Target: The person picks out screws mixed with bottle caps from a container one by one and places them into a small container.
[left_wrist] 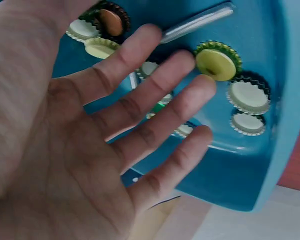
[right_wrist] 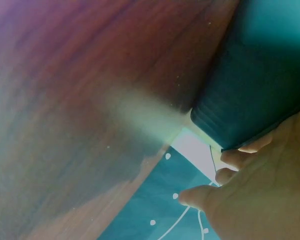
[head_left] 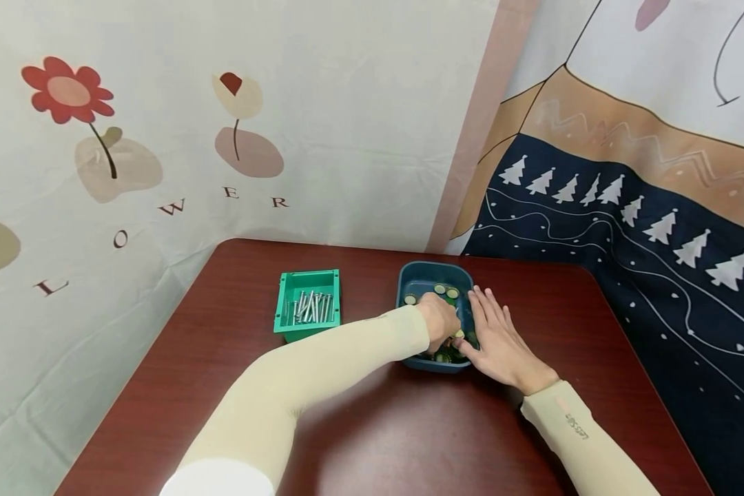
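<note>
My left hand (head_left: 440,320) reaches down into a blue plastic bin (head_left: 441,367). In the left wrist view, the fingers of this hand (left_wrist: 140,130) are spread and nearly straight above metal bottle caps (left_wrist: 217,62). A silvery bolt-like rod (left_wrist: 200,21) lies among the caps, close to a fingertip; its ends are partly hidden. The thumb is mostly out of that view. Against the bin's right side rests my right hand (head_left: 502,344), fingers extended along the outer wall and thumb at the rim. The right wrist view shows this hand (right_wrist: 260,185) beside the bin wall (right_wrist: 255,85).
A green box (head_left: 307,336) stands left of the bin and holds several metal bolts (head_left: 313,308). Both containers sit on a dark red wooden table (head_left: 372,427). Behind the table hang printed cloths (head_left: 359,138).
</note>
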Demonstrator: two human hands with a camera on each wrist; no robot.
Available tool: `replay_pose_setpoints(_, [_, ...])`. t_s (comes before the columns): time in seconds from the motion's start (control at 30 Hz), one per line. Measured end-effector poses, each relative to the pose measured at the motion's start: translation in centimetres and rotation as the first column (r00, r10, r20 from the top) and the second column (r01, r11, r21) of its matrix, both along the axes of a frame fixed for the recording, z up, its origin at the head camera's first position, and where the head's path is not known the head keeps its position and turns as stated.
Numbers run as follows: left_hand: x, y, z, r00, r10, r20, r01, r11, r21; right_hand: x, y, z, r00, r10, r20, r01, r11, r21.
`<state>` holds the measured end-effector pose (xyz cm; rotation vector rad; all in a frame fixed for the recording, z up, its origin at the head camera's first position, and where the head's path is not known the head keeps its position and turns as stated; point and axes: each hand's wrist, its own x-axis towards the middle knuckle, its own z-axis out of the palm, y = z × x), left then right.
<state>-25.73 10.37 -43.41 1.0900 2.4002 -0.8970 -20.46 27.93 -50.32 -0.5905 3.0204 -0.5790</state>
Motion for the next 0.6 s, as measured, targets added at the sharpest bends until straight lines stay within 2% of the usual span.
replay_pose_setpoints(0.03, [-0.5, 0.0, -0.5, 1.000, -0.005, 0.000, 0.005, 1.000, 0.008, 0.0, 0.0, 0.0, 1.000, 0.000, -0.001, 0.000, 1.000, 0.001])
replay_pose_setpoints(0.07, [-1.5, 0.2, -1.8, 1.000, -0.019, 0.002, 0.019, 0.999, 0.032, 0.0, 0.0, 0.0, 1.000, -0.001, -0.002, 0.001, 1.000, 0.000])
replay_pose_setpoints(0.1, [-1.9, 0.2, -2.0, 1.000, -0.021, 0.011, 0.021, 0.999, 0.046, 0.0, 0.0, 0.0, 1.000, -0.002, -0.001, 0.002, 1.000, 0.001])
replay_pose_setpoints(0.17, [-2.2, -0.1, -1.9, 0.999, -0.028, 0.025, 0.026, 0.997, 0.076, 0.0, 0.0, 0.0, 1.000, -0.003, 0.001, 0.003, 1.000, 0.000])
replay_pose_setpoints(0.2, [-1.8, -0.4, -1.0, 0.999, -0.016, 0.034, 0.013, 0.997, 0.078, 0.0, 0.0, 0.0, 1.000, -0.005, 0.002, 0.005, 1.000, 0.001])
replay_pose_setpoints(0.27, [-1.6, -0.9, -0.5, 0.998, -0.006, 0.056, -0.001, 0.994, 0.113, 0.0, 0.1, -0.1, 1.000, -0.005, 0.000, 0.005, 1.000, 0.002])
replay_pose_setpoints(0.3, [-1.1, -1.2, 0.4, 0.998, 0.012, 0.066, -0.020, 0.993, 0.119, 0.0, 0.1, -0.1, 1.000, -0.005, 0.001, 0.005, 1.000, 0.001])
replay_pose_setpoints(0.33, [-1.0, -1.4, 0.5, 0.997, 0.017, 0.076, -0.027, 0.990, 0.138, 0.0, 0.1, -0.1, 1.000, -0.005, 0.000, 0.005, 1.000, 0.001])
replay_pose_setpoints(0.4, [-1.5, -1.4, 0.0, 0.994, 0.029, 0.103, -0.046, 0.985, 0.167, 0.0, 0.1, -0.2, 1.000, -0.005, -0.002, 0.005, 1.000, 0.001])
replay_pose_setpoints(0.43, [-2.0, -1.3, -0.7, 0.992, 0.037, 0.120, -0.059, 0.982, 0.181, 0.0, 0.1, -0.2, 1.000, -0.004, -0.002, 0.004, 1.000, 0.000])
replay_pose_setpoints(0.53, [-4.4, -0.8, -3.7, 0.989, 0.045, 0.142, -0.073, 0.977, 0.198, 0.0, 0.1, -0.2, 1.000, -0.004, -0.002, 0.004, 1.000, 0.002])
replay_pose_setpoints(0.6, [-6.3, -0.3, -6.5, 0.988, 0.056, 0.144, -0.086, 0.974, 0.209, -0.1, 0.0, -0.2, 1.000, -0.003, -0.002, 0.003, 1.000, 0.004])
